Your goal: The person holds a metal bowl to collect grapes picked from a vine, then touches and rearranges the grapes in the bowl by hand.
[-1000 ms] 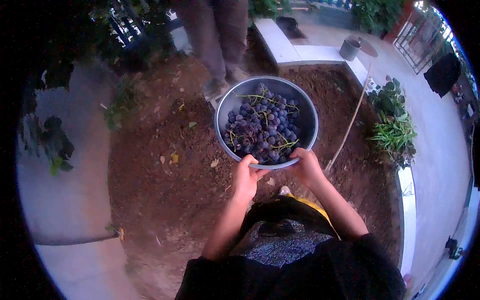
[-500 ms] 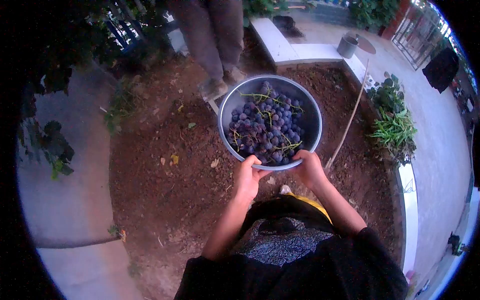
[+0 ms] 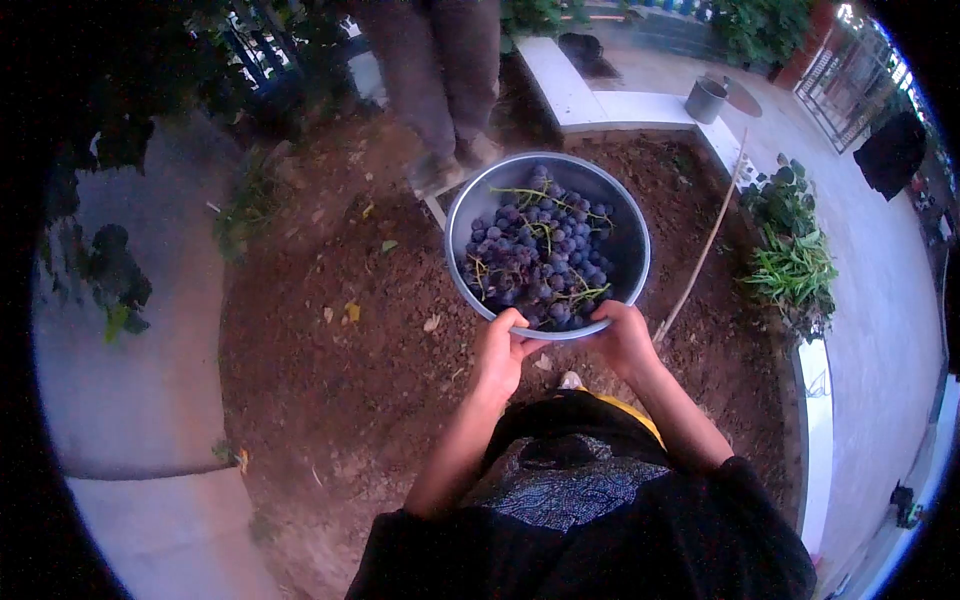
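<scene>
A round metal bowl (image 3: 632, 255) holds dark purple grapes (image 3: 540, 245) with green stems among them. My left hand (image 3: 502, 350) grips the near rim of the bowl, its thumb over the edge. A short way to the right, my right hand (image 3: 622, 338) grips the same rim, thumb on top and touching near the lowest grapes. The fingers of both hands are partly hidden under the bowl, which is held above brown soil (image 3: 340, 380).
Another person's legs (image 3: 440, 80) stand just beyond the bowl. A long stick (image 3: 705, 245) leans at the right, near green plants (image 3: 790, 265) and a white ledge (image 3: 815, 430). A metal bucket (image 3: 706, 98) sits on the far ledge corner.
The bowl has shifted slightly to the right in view, with both hands still on its rim. The grapes lie in it much as before.
</scene>
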A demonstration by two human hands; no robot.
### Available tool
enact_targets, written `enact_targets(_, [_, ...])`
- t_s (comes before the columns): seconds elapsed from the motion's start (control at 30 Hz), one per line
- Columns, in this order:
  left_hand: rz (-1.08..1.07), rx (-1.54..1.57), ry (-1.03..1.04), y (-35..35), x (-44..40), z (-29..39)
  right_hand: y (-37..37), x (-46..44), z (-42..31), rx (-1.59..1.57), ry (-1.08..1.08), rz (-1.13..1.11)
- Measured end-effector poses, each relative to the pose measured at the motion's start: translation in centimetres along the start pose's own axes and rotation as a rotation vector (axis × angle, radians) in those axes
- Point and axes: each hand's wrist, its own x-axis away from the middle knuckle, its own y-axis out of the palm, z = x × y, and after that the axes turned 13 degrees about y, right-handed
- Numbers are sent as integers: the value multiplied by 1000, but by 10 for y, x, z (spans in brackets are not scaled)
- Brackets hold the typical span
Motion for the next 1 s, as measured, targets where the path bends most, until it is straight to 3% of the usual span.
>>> enact_targets(1.0, [-9,22,-28,-1,-2,-3,5,9,-5,-38,23,14])
